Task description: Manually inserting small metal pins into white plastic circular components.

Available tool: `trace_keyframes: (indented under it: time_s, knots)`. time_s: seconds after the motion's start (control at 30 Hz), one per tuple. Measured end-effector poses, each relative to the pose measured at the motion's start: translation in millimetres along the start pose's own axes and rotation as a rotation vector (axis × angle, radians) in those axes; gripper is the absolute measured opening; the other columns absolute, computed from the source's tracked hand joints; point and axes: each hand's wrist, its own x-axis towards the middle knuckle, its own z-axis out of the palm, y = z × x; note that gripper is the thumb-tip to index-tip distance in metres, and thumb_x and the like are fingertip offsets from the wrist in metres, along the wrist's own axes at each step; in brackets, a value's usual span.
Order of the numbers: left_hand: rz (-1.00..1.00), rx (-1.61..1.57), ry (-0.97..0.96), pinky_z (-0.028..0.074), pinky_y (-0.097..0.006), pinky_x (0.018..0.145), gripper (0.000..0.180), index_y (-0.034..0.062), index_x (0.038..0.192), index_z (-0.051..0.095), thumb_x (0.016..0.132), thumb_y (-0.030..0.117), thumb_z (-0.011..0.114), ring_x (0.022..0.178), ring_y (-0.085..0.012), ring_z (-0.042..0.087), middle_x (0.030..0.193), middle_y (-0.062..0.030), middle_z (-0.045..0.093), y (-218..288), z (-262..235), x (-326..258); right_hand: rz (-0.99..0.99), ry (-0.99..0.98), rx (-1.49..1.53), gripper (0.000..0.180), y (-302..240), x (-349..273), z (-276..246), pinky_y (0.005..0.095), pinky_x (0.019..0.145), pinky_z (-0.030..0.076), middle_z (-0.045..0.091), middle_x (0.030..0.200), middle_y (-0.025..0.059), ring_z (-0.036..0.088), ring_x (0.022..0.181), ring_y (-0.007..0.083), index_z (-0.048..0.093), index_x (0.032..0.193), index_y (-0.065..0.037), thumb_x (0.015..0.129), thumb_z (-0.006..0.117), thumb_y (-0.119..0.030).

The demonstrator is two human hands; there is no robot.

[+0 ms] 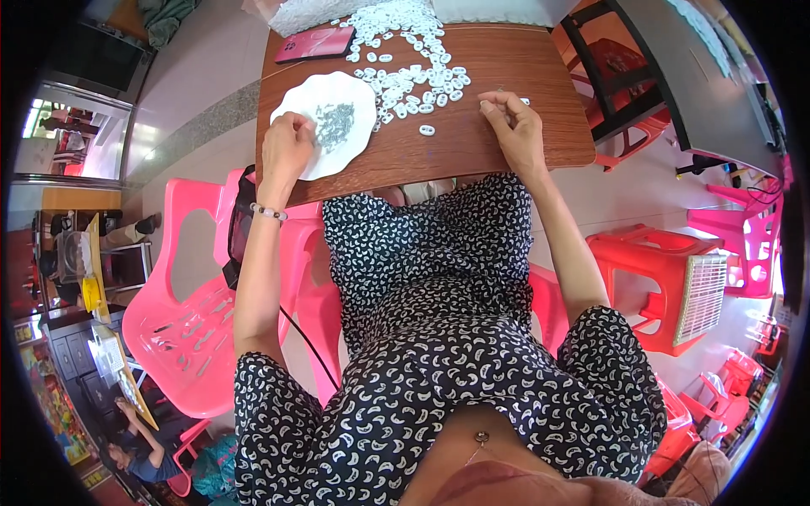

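Note:
My left hand (287, 148) rests on the near rim of a white scalloped plate (359, 97) that holds a small heap of tiny grey metal pieces (335, 123); its fingers are curled at the heap. My right hand (513, 126) lies on the brown wooden table (498, 67) with its fingertips pinched together on something too small to make out. One white oval ring (428, 130) lies alone between the hands. Beyond it spreads a pile of several white oval plastic rings (413, 67), running toward the table's far edge.
A pink flat case (314, 44) lies at the table's far left. A pink plastic chair (190, 312) stands at my left, red stools (666, 270) and a white slatted panel (700, 295) at my right. Another person (135, 447) sits at the lower left.

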Motion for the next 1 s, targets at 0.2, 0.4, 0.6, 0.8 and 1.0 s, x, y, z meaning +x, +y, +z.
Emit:
trace_keyframes:
  time_s: [0.2, 0.4, 0.6, 0.8, 1.0]
  knots:
    - [0.079, -0.270, 0.030, 0.048, -0.043, 0.073, 0.028, -0.0007, 0.102, 0.056, 0.102, 0.025, 0.045, 0.078, -0.0369, 0.063, 0.084, -0.0227, 0.064, 45, -6, -23, -0.016, 0.057, 0.042, 0.019, 1, -2, -2, 0.0187, 0.070, 0.044, 0.063, 0.087, -0.0023, 0.053, 0.078, 0.0034, 0.068, 0.109, -0.003, 0.093, 0.064, -0.012]
    - [-0.028, -0.771, -0.430, 0.043, -0.027, 0.057, 0.026, 0.0014, 0.092, 0.055, 0.103, 0.023, 0.046, 0.060, -0.0098, 0.051, 0.069, -0.0011, 0.051, 118, 7, -63, -0.455, -0.030, -0.180, 0.014, -47, -22, 12, 0.0304, 0.074, 0.050, 0.070, 0.091, 0.0083, 0.064, 0.085, 0.0188, 0.072, 0.101, -0.006, 0.087, 0.068, -0.006]
    - [-0.070, -0.885, -0.587, 0.036, -0.021, 0.049, 0.028, 0.0059, 0.084, 0.053, 0.103, 0.025, 0.046, 0.054, -0.0046, 0.045, 0.064, 0.0032, 0.049, 136, 19, -69, -0.402, -0.229, -0.016, 0.011, -51, -41, 31, 0.0342, 0.070, 0.048, 0.067, 0.081, 0.0070, 0.060, 0.076, 0.0224, 0.072, 0.095, -0.006, 0.085, 0.070, -0.007]
    - [-0.141, -0.967, -0.653, 0.039, -0.020, 0.052, 0.028, 0.0087, 0.089, 0.053, 0.104, 0.031, 0.046, 0.060, -0.0047, 0.047, 0.074, 0.0036, 0.048, 128, 18, -72, -0.448, -0.248, -0.034, 0.010, -47, -46, 30, 0.0345, 0.068, 0.047, 0.067, 0.078, 0.0058, 0.058, 0.073, 0.0226, 0.072, 0.092, -0.006, 0.082, 0.072, -0.008]
    - [-0.152, -0.977, -0.656, 0.039, -0.020, 0.051, 0.032, 0.0082, 0.084, 0.054, 0.103, 0.033, 0.049, 0.060, -0.0058, 0.048, 0.072, 0.0028, 0.050, 124, 21, -74, -0.453, -0.251, -0.041, 0.011, -50, -49, 32, 0.0333, 0.064, 0.045, 0.063, 0.074, 0.0037, 0.052, 0.070, 0.0216, 0.071, 0.091, -0.007, 0.080, 0.073, -0.010]
